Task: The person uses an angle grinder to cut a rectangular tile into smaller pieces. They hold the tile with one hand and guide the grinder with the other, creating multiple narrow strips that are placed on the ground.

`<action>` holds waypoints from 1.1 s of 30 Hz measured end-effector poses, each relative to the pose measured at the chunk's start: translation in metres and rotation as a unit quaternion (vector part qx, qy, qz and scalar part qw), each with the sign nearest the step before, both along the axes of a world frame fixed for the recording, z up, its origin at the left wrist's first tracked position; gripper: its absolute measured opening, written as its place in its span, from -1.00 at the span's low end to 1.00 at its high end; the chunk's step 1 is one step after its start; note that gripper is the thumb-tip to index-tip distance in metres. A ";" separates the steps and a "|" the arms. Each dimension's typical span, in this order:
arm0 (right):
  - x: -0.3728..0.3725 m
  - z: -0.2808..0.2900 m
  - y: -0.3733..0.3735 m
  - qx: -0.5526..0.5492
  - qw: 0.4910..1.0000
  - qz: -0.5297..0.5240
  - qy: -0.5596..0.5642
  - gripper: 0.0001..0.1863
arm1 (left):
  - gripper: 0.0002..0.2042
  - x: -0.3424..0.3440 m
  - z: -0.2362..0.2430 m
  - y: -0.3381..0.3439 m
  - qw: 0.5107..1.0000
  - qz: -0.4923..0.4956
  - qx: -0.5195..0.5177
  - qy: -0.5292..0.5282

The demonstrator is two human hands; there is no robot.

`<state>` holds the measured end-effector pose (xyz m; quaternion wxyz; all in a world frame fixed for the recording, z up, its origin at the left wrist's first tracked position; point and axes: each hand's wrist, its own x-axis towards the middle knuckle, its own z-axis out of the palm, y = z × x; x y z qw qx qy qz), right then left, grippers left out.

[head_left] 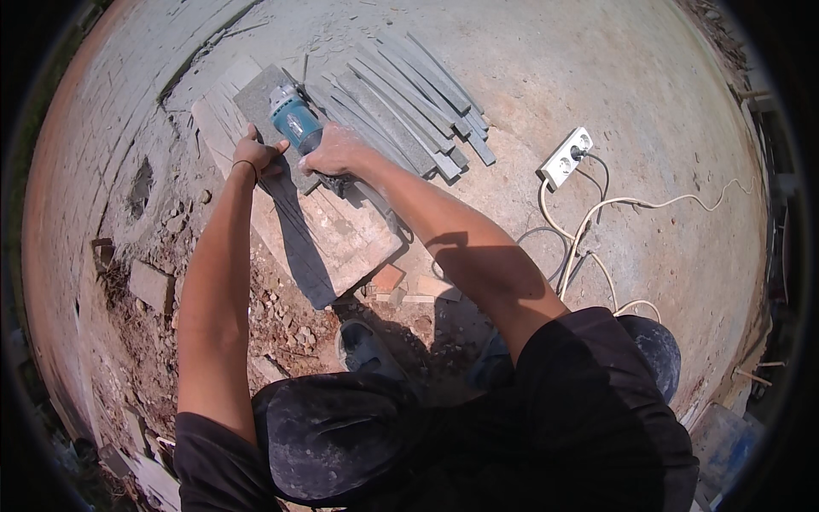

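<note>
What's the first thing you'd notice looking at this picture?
The blue-green power grinder near the top, gripped by the right hand, with the left hand beside it on a grey stone slab. Just right of them, cut grey strips fan out, and a white power strip lies farther right.
</note>
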<state>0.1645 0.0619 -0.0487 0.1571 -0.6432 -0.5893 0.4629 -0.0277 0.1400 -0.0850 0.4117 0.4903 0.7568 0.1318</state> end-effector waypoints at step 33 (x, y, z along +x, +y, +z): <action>0.003 -0.001 -0.006 -0.009 1.000 0.003 0.000 -0.22 | 0.02 -0.001 -0.001 0.001 1.000 0.000 -0.001 0.014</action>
